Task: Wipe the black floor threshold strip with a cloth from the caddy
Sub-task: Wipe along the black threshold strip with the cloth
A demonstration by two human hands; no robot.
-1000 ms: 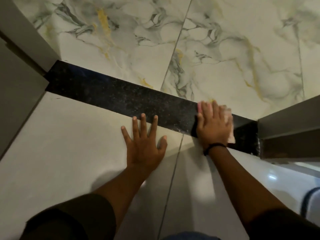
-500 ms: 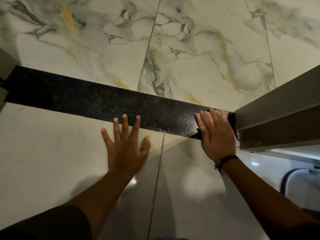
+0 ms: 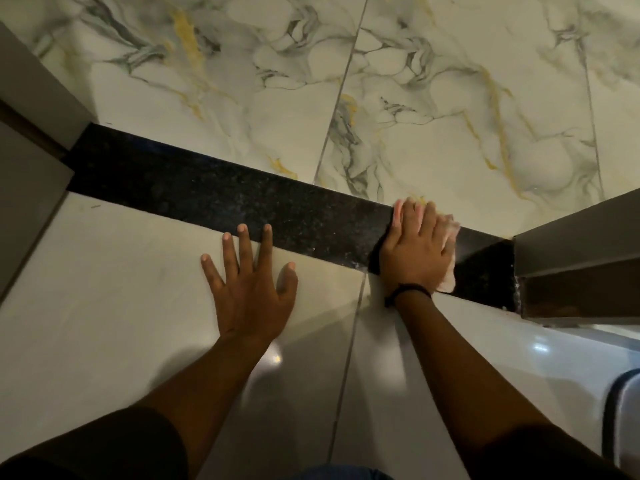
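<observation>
The black speckled threshold strip point(image 3: 214, 195) runs across the floor from the left door frame down to the right one. My right hand point(image 3: 414, 247) lies flat on the strip's right part, pressing a pale pink cloth point(image 3: 449, 233) whose edges peek out past my fingers and beside my wrist. A black band circles that wrist. My left hand point(image 3: 249, 289) rests flat with fingers spread on the plain grey tile just in front of the strip, fingertips touching its near edge. It holds nothing.
Marble-patterned tiles point(image 3: 450, 98) lie beyond the strip. A grey door frame point(image 3: 575, 258) stands at the strip's right end and another point(image 3: 31, 150) at its left end. A white rounded object with a dark rim point(image 3: 627, 420) sits at the lower right edge.
My right hand slid the cloth right to the door frame, then back left a little, so more cloth shows again. My left hand stays planted on the tile.
</observation>
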